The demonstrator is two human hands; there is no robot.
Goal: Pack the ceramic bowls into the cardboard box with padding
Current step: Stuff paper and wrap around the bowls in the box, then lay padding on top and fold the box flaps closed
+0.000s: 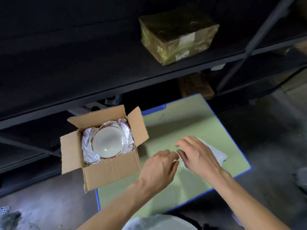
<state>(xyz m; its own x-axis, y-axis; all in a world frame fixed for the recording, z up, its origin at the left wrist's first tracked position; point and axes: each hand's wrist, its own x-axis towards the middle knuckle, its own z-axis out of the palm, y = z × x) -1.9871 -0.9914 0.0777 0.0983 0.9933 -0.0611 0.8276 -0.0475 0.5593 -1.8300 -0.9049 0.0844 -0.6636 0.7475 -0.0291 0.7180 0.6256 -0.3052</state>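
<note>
An open cardboard box (109, 171) stands on the left edge of a green board (174, 127), flaps spread. Inside it a pale ceramic bowl (108, 142) lies on crumpled white paper padding (88, 146). To the right of the box, a sheet of white paper (216, 151) lies on the board, partly hidden under my right hand (197, 155). That hand hovers over the sheet with loosely bent fingers. My left hand (159, 170) is beside it, fingers curled toward the sheet's near edge; whether they pinch the paper is unclear.
The green board has a blue rim (244, 170) and lies on a dark floor. Dark metal shelving (149, 78) rises behind, carrying a taped brown parcel (177, 35). A pale rounded object (159, 223) sits at the bottom edge.
</note>
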